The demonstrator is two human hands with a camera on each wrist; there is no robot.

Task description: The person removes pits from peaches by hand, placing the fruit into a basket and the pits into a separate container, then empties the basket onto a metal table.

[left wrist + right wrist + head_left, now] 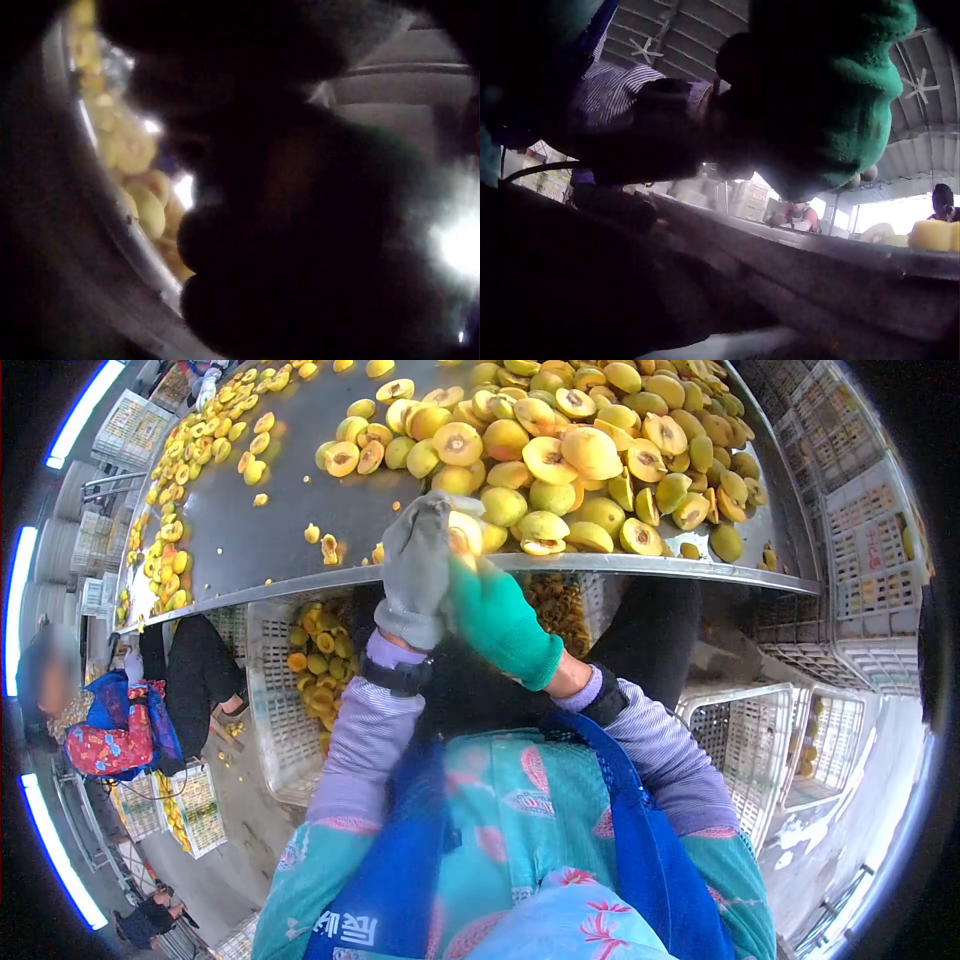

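Just above the near edge of a metal table (290, 530), both gloved hands meet around a yellow peach half (464, 536). My left hand (415, 570), in a grey glove, grips the fruit from the left. From below right, my right hand (503, 618) in a green glove curls its fingers at the same fruit; its palm side is hidden. In the right wrist view the green glove (862, 112) shows bent fingers. The left wrist view is mostly dark. Beyond the hands lies a heap of peaches (590, 455), many cut in half.
More peach halves (170, 560) line the table's left side. Below stand a crate of peaches (265, 690) and a white crate (745, 740) at the right. Stacked crates (865, 550) border the table's right end. A person in a red patterned sleeve (110, 745) sits at the left.
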